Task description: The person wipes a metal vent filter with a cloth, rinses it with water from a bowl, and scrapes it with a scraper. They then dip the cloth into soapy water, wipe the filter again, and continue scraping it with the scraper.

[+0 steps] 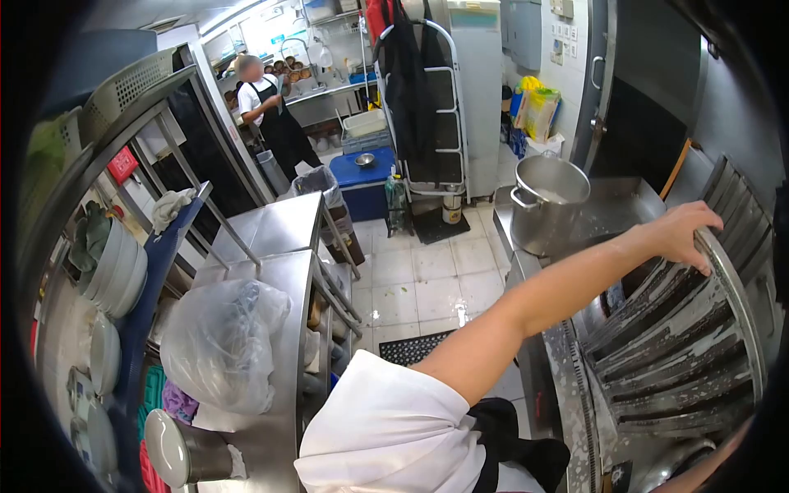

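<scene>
Saw their left hand (pixel 684 237) pinching the rim of a soapy, ridged grey metal panel (pixel 675 357) just below it; couldn't tell the right hand's grip.

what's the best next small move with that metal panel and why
I'd probably rinse the ridged metal panel while the left hand steadies it: its slats look streaked with a whitish, suds-like film, and that hand has a grip over the panel's outer edge.
</scene>
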The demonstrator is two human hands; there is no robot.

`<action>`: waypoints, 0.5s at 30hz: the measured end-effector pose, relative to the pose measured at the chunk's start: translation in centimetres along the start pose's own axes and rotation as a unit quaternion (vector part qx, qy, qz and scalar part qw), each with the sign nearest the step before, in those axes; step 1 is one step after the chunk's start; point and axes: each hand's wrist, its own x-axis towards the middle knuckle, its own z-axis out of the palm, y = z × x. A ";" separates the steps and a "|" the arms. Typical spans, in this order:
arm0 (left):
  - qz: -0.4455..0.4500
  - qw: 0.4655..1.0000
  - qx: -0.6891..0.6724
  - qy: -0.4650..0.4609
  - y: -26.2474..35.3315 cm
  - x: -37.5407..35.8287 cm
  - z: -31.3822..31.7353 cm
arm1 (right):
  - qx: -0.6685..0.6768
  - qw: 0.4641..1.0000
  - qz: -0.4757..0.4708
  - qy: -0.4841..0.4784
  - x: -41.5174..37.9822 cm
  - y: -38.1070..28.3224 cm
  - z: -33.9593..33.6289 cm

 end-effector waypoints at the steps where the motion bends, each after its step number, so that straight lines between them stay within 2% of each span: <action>1: 0.031 0.994 0.089 -0.048 -0.2 0.4 0.1 | 0.000 1.000 -0.002 -0.006 -0.2 0.0 -0.3; 2: 0.068 0.976 0.182 -0.096 -0.5 1.2 -0.1 | 0.022 0.999 0.024 0.014 -0.5 0.0 0.0; 3: 0.069 0.976 0.183 -0.096 0.6 1.9 -0.5 | 0.045 0.997 0.050 0.034 -0.6 0.1 0.4; 5: -0.056 0.917 0.290 -0.268 4.1 3.3 -0.9 | 0.025 0.997 0.061 0.031 -1.3 1.4 1.2; 6: -0.058 0.917 0.291 -0.268 4.7 3.6 -0.2 | 0.003 0.997 0.074 0.032 -1.6 1.7 1.6; 8: -0.048 0.861 0.407 -0.302 5.3 3.7 1.7 | 0.018 0.996 0.082 0.039 -1.2 0.2 1.7; 10: -0.038 0.857 0.416 -0.303 5.2 3.8 3.9 | 0.023 0.994 0.102 0.037 -0.4 -1.9 0.9; 14: -0.021 0.839 0.441 -0.317 5.8 4.5 5.9 | 0.061 0.982 0.170 0.056 -3.0 1.6 2.9; 15: -0.020 0.840 0.440 -0.319 5.8 4.6 6.0 | 0.222 0.928 0.283 0.097 -3.7 2.5 3.6</action>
